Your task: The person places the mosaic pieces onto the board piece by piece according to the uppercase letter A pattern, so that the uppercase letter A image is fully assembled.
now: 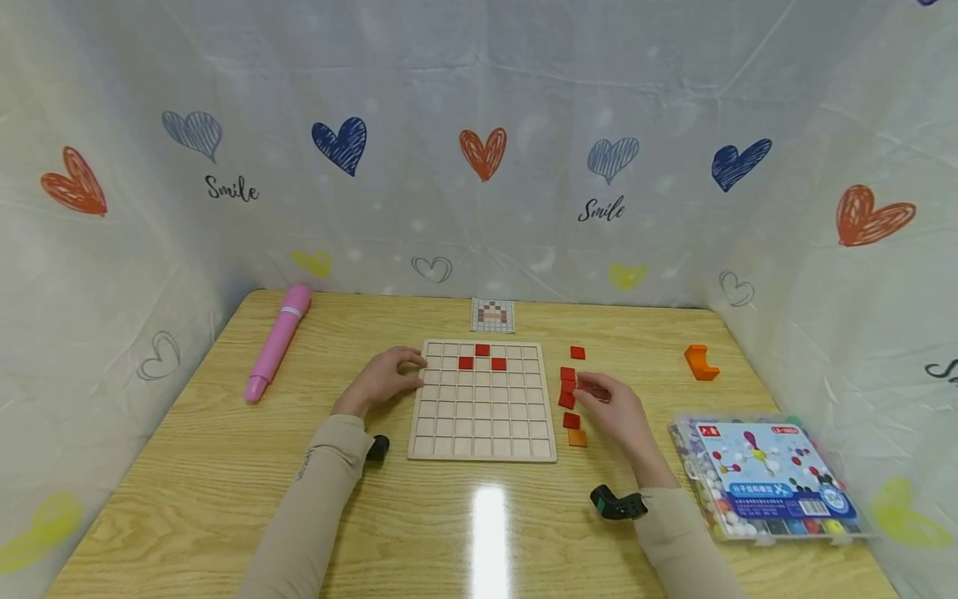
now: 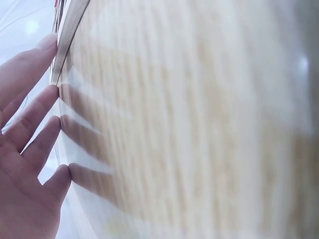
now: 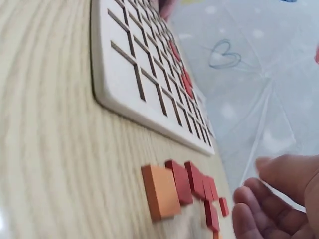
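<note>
In the head view a light wooden grid board [image 1: 475,449] lies on the table, with three red tiles [image 1: 482,350] set in its upper squares. My left hand [image 1: 382,381] rests at the board's left edge. Its fingers [image 2: 40,102] spread loosely, tips at the rim in the left wrist view. My right hand [image 1: 615,409] hovers at a column of loose red tiles [image 1: 567,399] right of the board, its fingertips close over the middle ones. Between thumb and fingers [image 3: 249,199] a gap shows in the right wrist view. An orange tile [image 1: 577,438] lies at the column's near end.
Behind the board lies a small pattern card [image 1: 492,316]. A pink wand-shaped thing [image 1: 279,343] lies at the left. At the right are an orange angular piece [image 1: 700,363] and a clear box [image 1: 771,478] of colourful small parts. A printed curtain [image 1: 479,216] surrounds the table.
</note>
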A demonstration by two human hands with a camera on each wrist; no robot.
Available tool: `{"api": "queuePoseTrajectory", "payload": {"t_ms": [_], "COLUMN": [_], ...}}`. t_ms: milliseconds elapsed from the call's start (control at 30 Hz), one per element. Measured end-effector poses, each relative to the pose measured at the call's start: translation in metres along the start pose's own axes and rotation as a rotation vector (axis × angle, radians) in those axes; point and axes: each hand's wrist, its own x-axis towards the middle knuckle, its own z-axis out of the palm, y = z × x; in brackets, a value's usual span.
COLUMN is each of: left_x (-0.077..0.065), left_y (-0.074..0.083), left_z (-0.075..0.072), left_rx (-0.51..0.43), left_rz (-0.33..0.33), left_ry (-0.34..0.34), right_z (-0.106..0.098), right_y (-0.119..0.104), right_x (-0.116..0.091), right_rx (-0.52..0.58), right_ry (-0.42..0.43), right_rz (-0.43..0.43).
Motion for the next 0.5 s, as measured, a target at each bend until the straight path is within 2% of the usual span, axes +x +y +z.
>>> {"api": "queuePoseTrajectory", "payload": {"t_ms": [133,300,500], "left_x": [0.0,-0.001,-0.001], "left_y": [0.0,-0.002,-0.002], "left_z": [0.0,-0.001,-0.001], "left_rx": [0.005,0.004,0.004], "left_rz": [0.014,0.021,0.027], "left_ry": [0.001,0.002,0.001], "right_z": [-0.004,-0.004,0.0], "right_y": [0.01,0.018,0.013], "right_x": [-0.011,-0.019,-0.026], "right_rx": [-0.053,-0.078,0.026], "right_ry": [-0.014,-0.029,-0.017], "right_rz": [-0.013,0.01,0.045]}}
